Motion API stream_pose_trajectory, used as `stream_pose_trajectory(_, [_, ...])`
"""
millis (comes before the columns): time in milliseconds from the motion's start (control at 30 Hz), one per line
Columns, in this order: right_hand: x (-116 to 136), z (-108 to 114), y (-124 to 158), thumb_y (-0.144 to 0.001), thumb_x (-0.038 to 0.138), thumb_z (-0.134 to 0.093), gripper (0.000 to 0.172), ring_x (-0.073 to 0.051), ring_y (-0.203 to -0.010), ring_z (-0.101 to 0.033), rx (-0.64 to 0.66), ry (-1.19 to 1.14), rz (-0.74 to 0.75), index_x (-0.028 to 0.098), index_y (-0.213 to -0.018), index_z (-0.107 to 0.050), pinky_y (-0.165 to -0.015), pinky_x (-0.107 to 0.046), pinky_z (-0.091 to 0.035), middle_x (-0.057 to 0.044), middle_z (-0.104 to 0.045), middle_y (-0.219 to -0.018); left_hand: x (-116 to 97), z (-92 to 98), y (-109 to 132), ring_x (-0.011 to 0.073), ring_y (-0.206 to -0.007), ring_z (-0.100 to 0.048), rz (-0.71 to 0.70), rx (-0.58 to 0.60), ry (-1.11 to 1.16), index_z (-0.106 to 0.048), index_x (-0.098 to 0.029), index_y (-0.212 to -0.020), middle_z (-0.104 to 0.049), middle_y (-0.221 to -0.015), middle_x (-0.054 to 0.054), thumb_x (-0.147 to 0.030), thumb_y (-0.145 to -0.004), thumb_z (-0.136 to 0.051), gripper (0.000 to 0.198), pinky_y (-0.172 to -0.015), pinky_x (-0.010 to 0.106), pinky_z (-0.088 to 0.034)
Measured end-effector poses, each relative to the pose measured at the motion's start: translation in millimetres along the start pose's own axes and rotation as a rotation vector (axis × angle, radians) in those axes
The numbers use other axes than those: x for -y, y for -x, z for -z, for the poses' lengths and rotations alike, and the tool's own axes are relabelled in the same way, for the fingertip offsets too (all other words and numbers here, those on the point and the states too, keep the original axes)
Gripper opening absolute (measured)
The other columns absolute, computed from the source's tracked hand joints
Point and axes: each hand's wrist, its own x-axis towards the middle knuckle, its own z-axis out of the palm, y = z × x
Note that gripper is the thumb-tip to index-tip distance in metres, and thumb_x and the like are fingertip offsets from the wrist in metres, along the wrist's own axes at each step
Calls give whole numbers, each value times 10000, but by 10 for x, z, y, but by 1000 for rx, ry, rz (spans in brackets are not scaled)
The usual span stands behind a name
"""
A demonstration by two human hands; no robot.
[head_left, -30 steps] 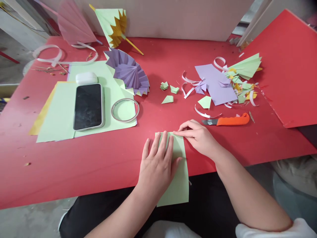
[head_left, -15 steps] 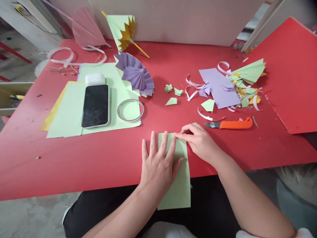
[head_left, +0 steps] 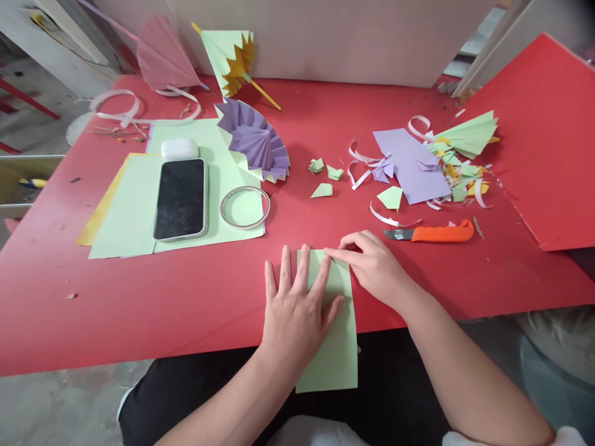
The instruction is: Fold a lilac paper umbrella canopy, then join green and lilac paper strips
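A light green paper strip (head_left: 339,347) lies on the red table (head_left: 186,297) and hangs over its near edge. My left hand (head_left: 295,306) lies flat on the strip with fingers spread, pressing it down. My right hand (head_left: 372,263) pinches the strip's far top edge between thumb and fingers, where a narrow fold sits.
An orange utility knife (head_left: 432,233) lies just beyond my right hand. Farther back are paper scraps (head_left: 446,164), a purple pleated fan (head_left: 258,142), small green folded bits (head_left: 323,176), a tape ring (head_left: 245,207), a phone (head_left: 180,198) and an earbud case (head_left: 179,148) on green sheets. A red board (head_left: 539,136) leans at right.
The view shifted slightly one second ago, then held. My left fingers crept a little up the strip. My right hand stays pinched at the top edge.
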Motion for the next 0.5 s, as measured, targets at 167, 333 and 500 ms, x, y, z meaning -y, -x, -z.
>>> stream_pose_trajectory(167, [-11,48,-20,-871,90,-446,322,-147,-810,-534,-152,-83,-89,241,-1060,-658,-731,-293,-485,-41,-597,-844,4,-26,12,406,-1338,-244,-19,-6,-10,-391,-231,-1370,-336,-1448,148,-512,-887,-371,560,-1016,618,-249])
stream_pose_trajectory(333, [22,18,-26,-875,105,-450,307,-151,-824,-536,-152,-76,-55,263,-1016,-673,-724,-305,-488,-41,-617,-870,7,-49,14,352,-1343,-271,-53,-15,-15,-349,-196,-1391,-318,-1451,170,-489,-899,-363,573,-1035,560,-280])
stream_pose_trajectory(500, [48,-39,-32,-869,95,-460,286,-155,-819,-515,-136,11,-9,237,-959,-692,-731,-316,-470,-40,-635,-850,11,-81,22,311,-1338,-301,-94,-55,-29,-344,-146,-1388,-310,-1452,172,-467,-905,-370,581,-1047,501,-303])
